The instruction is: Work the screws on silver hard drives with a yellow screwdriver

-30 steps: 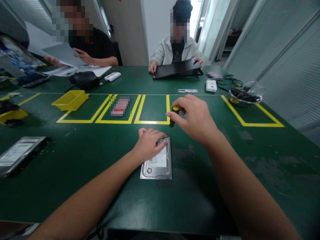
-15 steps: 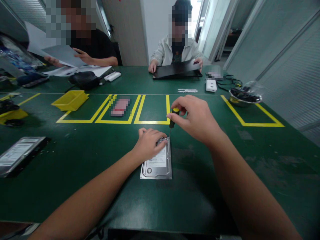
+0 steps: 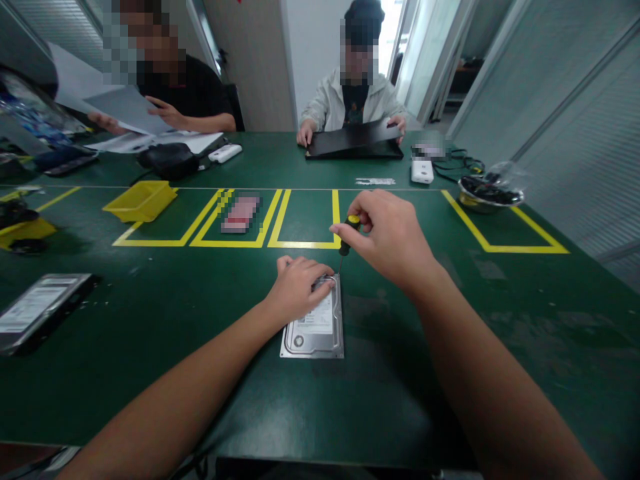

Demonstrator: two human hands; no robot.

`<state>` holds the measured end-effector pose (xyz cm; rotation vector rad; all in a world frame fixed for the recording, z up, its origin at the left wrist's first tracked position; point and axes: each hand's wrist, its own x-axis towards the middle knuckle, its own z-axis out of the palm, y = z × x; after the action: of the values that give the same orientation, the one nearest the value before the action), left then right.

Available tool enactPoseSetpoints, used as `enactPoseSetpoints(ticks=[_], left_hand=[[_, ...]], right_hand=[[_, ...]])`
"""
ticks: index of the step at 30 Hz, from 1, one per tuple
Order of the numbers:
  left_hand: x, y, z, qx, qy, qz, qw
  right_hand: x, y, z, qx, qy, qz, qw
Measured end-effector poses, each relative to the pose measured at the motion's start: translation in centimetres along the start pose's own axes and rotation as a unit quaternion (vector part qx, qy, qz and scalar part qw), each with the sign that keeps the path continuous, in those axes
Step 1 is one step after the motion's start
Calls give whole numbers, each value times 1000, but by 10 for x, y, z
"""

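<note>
A silver hard drive with a white label lies flat on the green table in front of me. My left hand grips its far left part, the fingers bent over the top face and covering some of the label. Between the thumb and fingers of my right hand is a screwdriver with a black and yellow handle. Its thin shaft points down to the drive's far right corner. Whether the tip sits in a screw is too small to tell.
Another hard drive lies at the left. Farther back stand a yellow bin and a bowl of dark parts. Yellow tape marks boxes on the table. Across it, one person holds papers, another a black panel.
My right hand and the screwdriver handle have shifted and turned very slightly. My left hand and the hard drive have stayed in place.
</note>
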<state>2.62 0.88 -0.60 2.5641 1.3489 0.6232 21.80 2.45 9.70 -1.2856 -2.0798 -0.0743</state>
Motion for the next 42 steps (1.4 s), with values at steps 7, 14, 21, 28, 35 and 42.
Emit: enactPoseSetpoints(ticks=[7, 14, 21, 28, 35, 42], left_hand=[[0, -1, 0, -2, 1, 0, 1000], [0, -2, 1, -5, -5, 0, 1000], [-1, -2, 0, 1, -3, -1, 1000], [-1, -3, 2, 1, -1, 1, 1000], [-1, -3, 0, 0, -5, -2, 1000], [0, -2, 1, 1, -6, -3, 1000]], right_hand=[[1, 1, -4, 41, -20, -17, 999], [1, 5, -12, 119, -75, -23, 990], [1, 6, -7, 129, -62, -33, 989], [1, 8, -12, 149, -79, -38, 985], [0, 10, -14, 156, -88, -66, 982], [0, 10, -13, 115, -84, -66, 988]])
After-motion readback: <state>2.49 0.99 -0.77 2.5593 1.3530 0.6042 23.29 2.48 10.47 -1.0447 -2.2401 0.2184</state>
